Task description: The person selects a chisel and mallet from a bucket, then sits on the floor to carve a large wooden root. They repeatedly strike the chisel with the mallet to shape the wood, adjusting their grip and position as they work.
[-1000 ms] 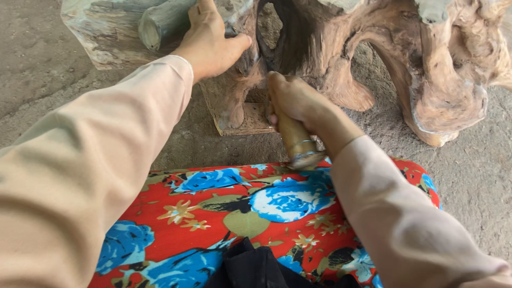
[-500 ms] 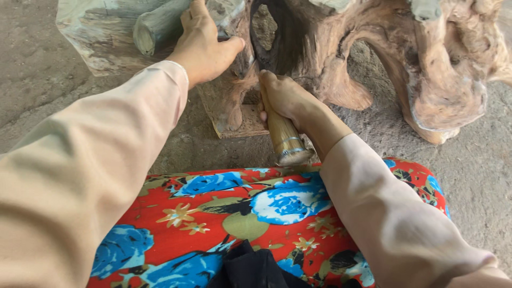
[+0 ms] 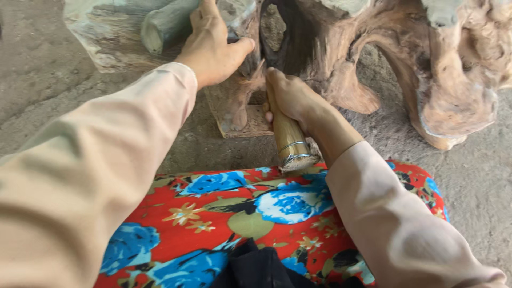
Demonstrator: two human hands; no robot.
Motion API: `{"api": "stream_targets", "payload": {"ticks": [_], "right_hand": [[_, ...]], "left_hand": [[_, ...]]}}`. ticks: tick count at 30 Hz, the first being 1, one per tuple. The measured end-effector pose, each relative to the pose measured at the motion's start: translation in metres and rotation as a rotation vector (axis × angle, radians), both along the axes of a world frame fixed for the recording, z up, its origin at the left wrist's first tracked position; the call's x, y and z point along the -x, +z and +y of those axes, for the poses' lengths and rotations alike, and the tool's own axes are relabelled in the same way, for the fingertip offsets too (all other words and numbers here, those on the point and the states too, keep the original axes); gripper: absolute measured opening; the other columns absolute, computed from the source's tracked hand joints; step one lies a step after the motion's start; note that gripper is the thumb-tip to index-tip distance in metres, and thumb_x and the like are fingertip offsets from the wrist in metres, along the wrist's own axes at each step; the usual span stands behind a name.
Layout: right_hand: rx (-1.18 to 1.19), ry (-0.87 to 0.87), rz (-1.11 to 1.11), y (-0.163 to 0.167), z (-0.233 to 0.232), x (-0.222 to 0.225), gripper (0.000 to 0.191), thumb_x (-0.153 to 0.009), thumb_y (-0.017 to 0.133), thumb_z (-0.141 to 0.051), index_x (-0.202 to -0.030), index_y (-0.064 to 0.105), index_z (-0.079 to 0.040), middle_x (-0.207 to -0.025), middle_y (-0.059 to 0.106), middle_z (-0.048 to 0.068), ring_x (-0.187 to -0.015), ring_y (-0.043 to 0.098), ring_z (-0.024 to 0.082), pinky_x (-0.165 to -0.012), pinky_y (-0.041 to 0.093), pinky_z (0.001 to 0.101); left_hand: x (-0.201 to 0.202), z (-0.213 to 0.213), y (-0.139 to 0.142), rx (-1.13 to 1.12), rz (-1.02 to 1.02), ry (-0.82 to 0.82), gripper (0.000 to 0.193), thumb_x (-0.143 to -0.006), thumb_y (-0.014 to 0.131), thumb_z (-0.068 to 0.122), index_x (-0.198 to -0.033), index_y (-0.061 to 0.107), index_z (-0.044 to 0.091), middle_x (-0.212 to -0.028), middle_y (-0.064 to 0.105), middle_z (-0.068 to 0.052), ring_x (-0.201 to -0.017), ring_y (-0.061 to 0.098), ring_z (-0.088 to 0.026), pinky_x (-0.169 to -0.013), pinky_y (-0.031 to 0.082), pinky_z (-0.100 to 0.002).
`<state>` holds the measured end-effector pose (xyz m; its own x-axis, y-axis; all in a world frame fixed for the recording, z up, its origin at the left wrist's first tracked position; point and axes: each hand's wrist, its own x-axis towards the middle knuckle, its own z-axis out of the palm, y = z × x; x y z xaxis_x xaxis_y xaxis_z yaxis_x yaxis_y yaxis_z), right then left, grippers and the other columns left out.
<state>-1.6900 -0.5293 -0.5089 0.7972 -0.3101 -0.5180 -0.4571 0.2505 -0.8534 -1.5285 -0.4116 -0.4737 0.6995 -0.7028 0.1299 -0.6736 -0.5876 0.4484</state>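
Long pale beige sleeves (image 3: 96, 176) — loose, plain — cover both arms to the wrists.
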Motion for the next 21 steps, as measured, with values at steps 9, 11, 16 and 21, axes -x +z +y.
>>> {"api": "stream_targets", "payload": {"ticks": [9,11,16,21], "right_hand": [[-0.197,-0.041,0.007,0.008,-0.005,-0.016,0.040,-0.104,0.040,-0.044,-0.094,0.049,-0.007,-0.069,0.051,0.005,-0.050,0.053,0.017,-0.046,0.053,0.0396],[-0.140,-0.003,0.072,0.000,-0.004,-0.006,0.041,-0.105,0.038,-0.045,-0.096,0.049,-0.007,-0.070,0.054,0.006,-0.051,0.053,0.016,-0.049,0.054,0.0369],[-0.094,-0.043,-0.032,-0.006,0.001,-0.017,0.043,-0.103,0.036,-0.042,-0.091,0.049,-0.003,-0.065,0.053,0.008,-0.046,0.052,0.019,-0.043,0.053,0.0400],[-0.259,-0.086,-0.111,-0.002,-0.003,-0.035,0.043,-0.107,0.038,-0.045,-0.094,0.048,-0.005,-0.067,0.053,0.006,-0.051,0.053,0.019,-0.047,0.054,0.0409]], "left_hand": [[-0.013,-0.004,-0.008,0.035,-0.015,-0.058,0.098,-0.097,0.076,0.045,-0.146,0.014,-0.014,-0.149,0.033,-0.039,-0.130,0.053,-0.050,-0.108,0.048,-0.045],[-0.013,-0.003,-0.008,0.047,-0.041,-0.065,0.095,-0.099,0.075,0.045,-0.145,0.018,-0.015,-0.150,0.034,-0.038,-0.131,0.053,-0.049,-0.109,0.048,-0.045],[-0.003,0.000,-0.004,0.010,0.018,0.005,0.097,-0.095,0.073,0.045,-0.149,0.015,-0.011,-0.152,0.032,-0.035,-0.128,0.055,-0.049,-0.105,0.049,-0.046],[0.000,-0.001,0.003,0.001,0.003,0.007,0.097,-0.094,0.074,0.042,-0.151,0.013,-0.009,-0.148,0.035,-0.036,-0.126,0.054,-0.051,-0.106,0.048,-0.046]]}}
